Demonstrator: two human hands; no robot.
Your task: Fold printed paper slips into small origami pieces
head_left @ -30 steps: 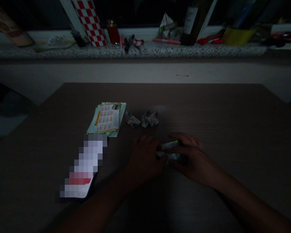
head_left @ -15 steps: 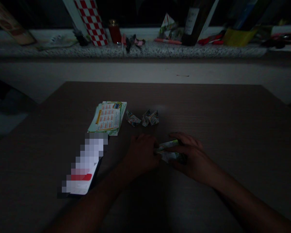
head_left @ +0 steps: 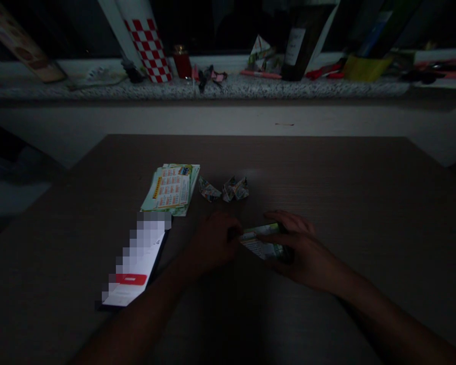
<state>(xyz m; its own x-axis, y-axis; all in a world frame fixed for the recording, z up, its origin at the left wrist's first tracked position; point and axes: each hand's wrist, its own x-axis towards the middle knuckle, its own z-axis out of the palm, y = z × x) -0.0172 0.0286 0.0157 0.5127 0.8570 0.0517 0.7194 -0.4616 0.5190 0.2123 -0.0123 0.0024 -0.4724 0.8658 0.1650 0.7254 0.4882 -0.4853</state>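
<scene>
Between my hands, on the dim table, lies a printed paper slip [head_left: 264, 247] in green and white, partly folded. My left hand [head_left: 217, 237] pinches its left corner between thumb and fingers. From the right, my right hand [head_left: 298, 246] grips the slip, its index finger laid across the top and its thumb at the near edge. Some of the slip is hidden under the right fingers. Just beyond my left hand stand small folded paper pieces [head_left: 235, 189], one of them [head_left: 209, 190] a little apart on the left.
A stack of printed slips [head_left: 171, 187] lies at the left, with a lit phone [head_left: 137, 268] in front of it. At the table's far side a granite sill [head_left: 228, 91] carries a red-and-white checked tube [head_left: 150, 50], a dark bottle [head_left: 294, 50] and a yellow container [head_left: 367, 67].
My left hand has shifted slightly left and more of the slip's printed face shows. The right hand stays nearly in place. The whole view has tilted up a little.
</scene>
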